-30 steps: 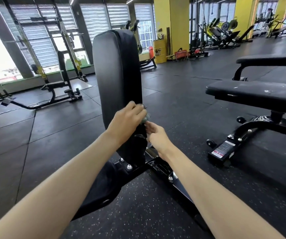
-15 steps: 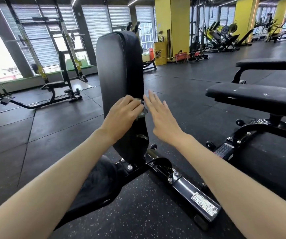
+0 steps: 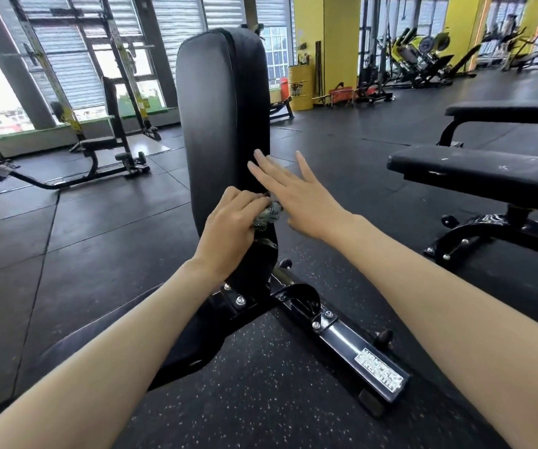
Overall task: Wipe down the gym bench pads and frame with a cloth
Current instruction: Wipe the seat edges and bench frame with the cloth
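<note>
Left hand [image 3: 232, 218]: curled round the bunched cloth [image 3: 269, 216], pressing it to the right edge of the back pad [image 3: 222, 124].
Slip risk: I judge that edge narrow; the wad could skid off.
Right hand [image 3: 297, 196]: flat, fingers spread, just right of the cloth; it may smear the wiped pad.

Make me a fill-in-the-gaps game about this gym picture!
The left hand grips a crumpled ____.
The right hand holds ____.
The black pad stands ____.
The barrel by the pillar is coloured ____.
Missing words: cloth; nothing; upright; yellow.
</note>
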Demonstrator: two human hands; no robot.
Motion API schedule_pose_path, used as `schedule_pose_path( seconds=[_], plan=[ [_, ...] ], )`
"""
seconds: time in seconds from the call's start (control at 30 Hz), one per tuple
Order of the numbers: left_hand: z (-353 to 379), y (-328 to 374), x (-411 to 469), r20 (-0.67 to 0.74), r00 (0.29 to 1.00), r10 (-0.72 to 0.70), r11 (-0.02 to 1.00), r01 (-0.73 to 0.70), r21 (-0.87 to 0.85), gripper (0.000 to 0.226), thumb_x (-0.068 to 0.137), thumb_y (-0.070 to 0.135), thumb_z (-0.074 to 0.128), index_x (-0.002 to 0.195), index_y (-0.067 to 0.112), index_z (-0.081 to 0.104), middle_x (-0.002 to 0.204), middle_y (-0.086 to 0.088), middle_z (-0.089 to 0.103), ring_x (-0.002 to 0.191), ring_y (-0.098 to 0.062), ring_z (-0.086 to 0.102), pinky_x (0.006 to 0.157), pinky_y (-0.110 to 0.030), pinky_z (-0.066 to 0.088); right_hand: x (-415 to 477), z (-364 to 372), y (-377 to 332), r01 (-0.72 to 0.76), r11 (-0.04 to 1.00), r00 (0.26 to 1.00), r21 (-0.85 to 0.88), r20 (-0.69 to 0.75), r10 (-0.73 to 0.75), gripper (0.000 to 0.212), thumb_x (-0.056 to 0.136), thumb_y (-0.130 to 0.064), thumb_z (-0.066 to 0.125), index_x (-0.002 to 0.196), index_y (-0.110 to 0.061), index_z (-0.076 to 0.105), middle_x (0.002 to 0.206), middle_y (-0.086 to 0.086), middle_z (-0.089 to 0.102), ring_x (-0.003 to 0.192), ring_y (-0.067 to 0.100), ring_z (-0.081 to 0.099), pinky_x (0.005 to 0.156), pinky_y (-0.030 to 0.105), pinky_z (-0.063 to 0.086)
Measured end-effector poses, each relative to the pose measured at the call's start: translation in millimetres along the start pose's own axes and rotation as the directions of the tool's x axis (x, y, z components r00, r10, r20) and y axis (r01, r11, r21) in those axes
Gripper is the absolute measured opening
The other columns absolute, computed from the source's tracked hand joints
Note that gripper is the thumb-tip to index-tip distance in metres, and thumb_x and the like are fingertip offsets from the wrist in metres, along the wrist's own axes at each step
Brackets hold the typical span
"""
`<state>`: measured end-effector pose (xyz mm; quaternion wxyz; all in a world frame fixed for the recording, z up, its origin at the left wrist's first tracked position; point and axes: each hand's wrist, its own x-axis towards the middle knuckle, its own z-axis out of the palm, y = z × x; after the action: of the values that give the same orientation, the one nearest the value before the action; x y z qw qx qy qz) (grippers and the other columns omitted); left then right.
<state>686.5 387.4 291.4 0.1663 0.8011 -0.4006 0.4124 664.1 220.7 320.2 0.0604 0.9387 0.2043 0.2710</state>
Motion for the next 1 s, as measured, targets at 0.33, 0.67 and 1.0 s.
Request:
schedule_pose_path(
  seconds=[0.33,0.67,1.0],
  plan=[
    [64.3,17.7,-100.4,0.192,0.973,0.131,0.971,-0.166,0.175,0.023,0.074,-0.005,0.069,0.095,0.006,0.068,0.097,-0.004,0.066,0.080,-0.020,0.051,0.076,-0.027,0.048,-2.7,5.9,-9.9,-0.032,0.994,0.999,0.106,-0.020,0.034,0.104,0.076,0.014,0.057,0.154,-0.013,-0.007,0.161,0.005,-0.016,0.137,0.017,0.034,0.117,0.045,-0.008],
    [41.8,22.5,-47.0,-0.068,0.965,0.252,0.947,-0.231,0.224,0.017,0.094,0.003,0.057,0.104,-0.004,0.069,0.105,-0.014,0.069,0.095,-0.026,0.052,0.085,-0.036,0.051,1.5,4.3,-7.1,-0.029,0.980,0.999,0.195,-0.008,0.031,0.101,0.077,0.015,0.054,0.155,-0.015,-0.003,0.161,0.001,-0.013,0.129,0.014,0.042,0.120,0.044,-0.001],
    [50.9,18.7,-71.2,-0.019,0.995,0.096,0.972,-0.090,0.219,0.014,0.086,-0.006,0.062,0.096,0.000,0.069,0.096,-0.009,0.068,0.087,-0.022,0.047,0.079,-0.030,0.049,-15.9,7.6,-11.7,-0.046,0.970,0.998,0.241,-0.033,0.055,0.098,0.075,0.019,0.049,0.155,-0.014,0.002,0.162,0.002,-0.008,0.140,0.014,0.030,0.120,0.042,0.002]
  ],
)
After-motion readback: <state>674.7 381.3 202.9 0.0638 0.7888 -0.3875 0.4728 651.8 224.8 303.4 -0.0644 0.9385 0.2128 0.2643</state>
